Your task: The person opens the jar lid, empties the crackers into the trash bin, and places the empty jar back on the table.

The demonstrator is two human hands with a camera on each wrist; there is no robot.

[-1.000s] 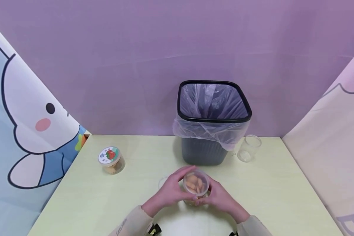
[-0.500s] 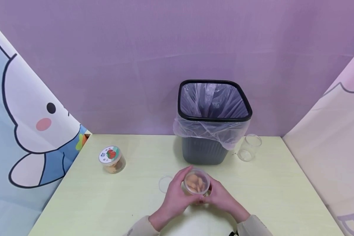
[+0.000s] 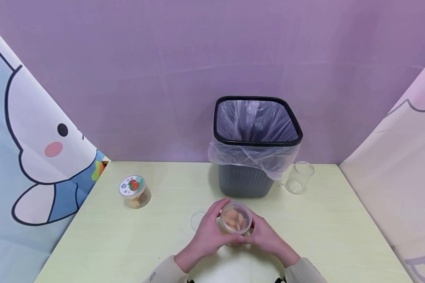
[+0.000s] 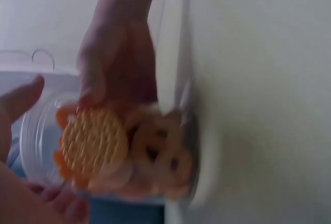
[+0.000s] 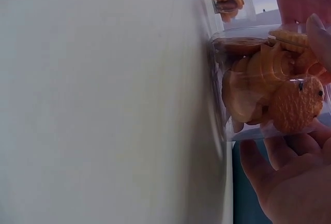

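Observation:
A clear plastic jar of biscuits [image 3: 236, 218] stands upright on the table between both hands in the head view. My left hand [image 3: 208, 236] curves round its left side near the rim, thumb across the front. From the other side my right hand [image 3: 263, 237] grips the jar, its thumb meeting the left thumb at the front. A round ridged biscuit [image 4: 95, 141] shows through the wall in the left wrist view. In the right wrist view, biscuits of several shapes, one a speckled round biscuit [image 5: 297, 105], fill the jar.
Behind the jar stands a grey bin [image 3: 246, 181] with a clear liner and black rim. Right of it is a clear glass [image 3: 299, 179]. A lidded tub with a strawberry label [image 3: 134, 192] stands at left. A clear ring-shaped piece [image 3: 195, 221] lies beside my left hand.
My left hand has shifted right and turned around the jar's rim, uncovering more of the clear ring, then eased slightly back left. The right hand and jar have hardly moved.

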